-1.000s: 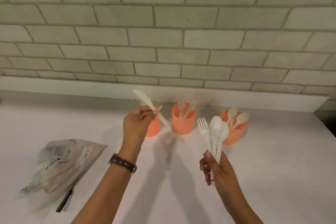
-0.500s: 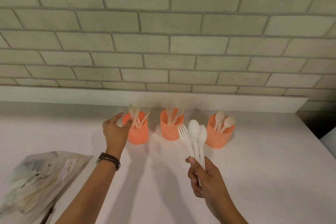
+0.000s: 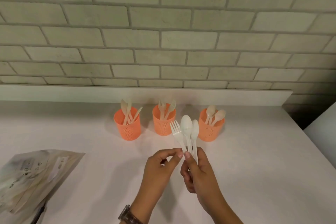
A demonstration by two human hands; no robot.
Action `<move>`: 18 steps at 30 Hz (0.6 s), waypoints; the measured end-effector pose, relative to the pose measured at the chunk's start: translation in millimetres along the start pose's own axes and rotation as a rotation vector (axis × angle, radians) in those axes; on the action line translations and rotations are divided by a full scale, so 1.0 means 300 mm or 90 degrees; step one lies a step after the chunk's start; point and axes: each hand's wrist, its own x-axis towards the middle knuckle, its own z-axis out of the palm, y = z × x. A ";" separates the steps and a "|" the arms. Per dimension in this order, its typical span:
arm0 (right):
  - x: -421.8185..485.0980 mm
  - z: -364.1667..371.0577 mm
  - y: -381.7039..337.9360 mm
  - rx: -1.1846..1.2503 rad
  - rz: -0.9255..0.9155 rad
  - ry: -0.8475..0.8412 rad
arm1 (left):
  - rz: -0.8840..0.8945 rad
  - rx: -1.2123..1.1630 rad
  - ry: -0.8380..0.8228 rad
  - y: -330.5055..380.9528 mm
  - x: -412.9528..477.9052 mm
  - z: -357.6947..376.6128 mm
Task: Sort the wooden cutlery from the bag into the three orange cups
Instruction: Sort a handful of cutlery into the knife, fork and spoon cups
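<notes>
Right hand [image 3: 200, 172] grips a fork [image 3: 177, 135] and two spoons [image 3: 189, 131] upright, in front of the middle cup [image 3: 163, 123]. Left hand [image 3: 160, 169] pinches the fork's handle. Left cup [image 3: 128, 126] holds knives, right cup [image 3: 210, 129] spoons. Bag [image 3: 34, 174] lies far left.

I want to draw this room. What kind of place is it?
Probably a kitchen or pantry counter at home, though that is a guess. A white counter runs along a pale brick wall, and three orange cups on it hold forks, knives and spoons.
</notes>
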 end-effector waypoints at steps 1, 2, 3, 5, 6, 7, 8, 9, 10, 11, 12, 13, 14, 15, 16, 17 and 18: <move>-0.003 0.001 -0.001 -0.002 -0.002 -0.001 | -0.002 -0.009 0.005 -0.002 -0.002 0.007; -0.005 0.000 -0.003 0.000 -0.003 0.000 | -0.004 -0.018 0.012 -0.004 -0.003 0.013; -0.006 -0.002 -0.005 0.003 -0.003 0.000 | -0.007 -0.031 0.020 -0.004 -0.003 0.018; -0.004 -0.011 -0.010 0.008 0.002 0.002 | -0.019 -0.059 0.022 -0.006 0.002 0.025; -0.004 -0.015 -0.011 0.012 0.008 0.004 | -0.020 -0.071 0.015 -0.006 0.007 0.029; -0.004 -0.019 -0.011 0.016 0.015 0.007 | -0.018 -0.078 0.005 -0.004 0.011 0.034; -0.004 -0.021 -0.008 0.022 0.022 0.010 | -0.014 -0.079 -0.005 0.000 0.015 0.040; -0.005 -0.022 -0.005 0.028 0.029 0.016 | -0.012 -0.075 -0.012 0.003 0.019 0.046; -0.005 -0.023 0.000 0.036 0.037 0.027 | -0.012 -0.070 -0.017 0.007 0.023 0.051; -0.003 -0.028 0.004 0.047 0.046 0.043 | -0.014 -0.069 -0.020 0.014 0.028 0.055; 0.002 -0.035 0.010 0.057 0.049 0.062 | -0.014 -0.074 -0.021 0.021 0.035 0.055; 0.011 -0.046 0.017 0.056 0.039 0.081 | -0.011 -0.081 -0.015 0.030 0.048 0.050; 0.021 -0.060 0.025 0.037 0.019 0.098 | -0.005 -0.082 0.001 0.043 0.067 0.039; 0.032 -0.076 0.035 0.011 -0.002 0.115 | 0.008 -0.073 0.026 0.059 0.099 0.022; 0.043 -0.095 0.045 -0.011 -0.019 0.131 | 0.031 -0.056 0.055 0.076 0.143 -0.001; 0.053 -0.114 0.053 -0.028 -0.030 0.147 | 0.058 -0.035 0.083 0.099 0.194 -0.025; 0.061 -0.133 0.061 -0.042 -0.037 0.163 | 0.086 -0.011 0.113 0.124 0.248 -0.051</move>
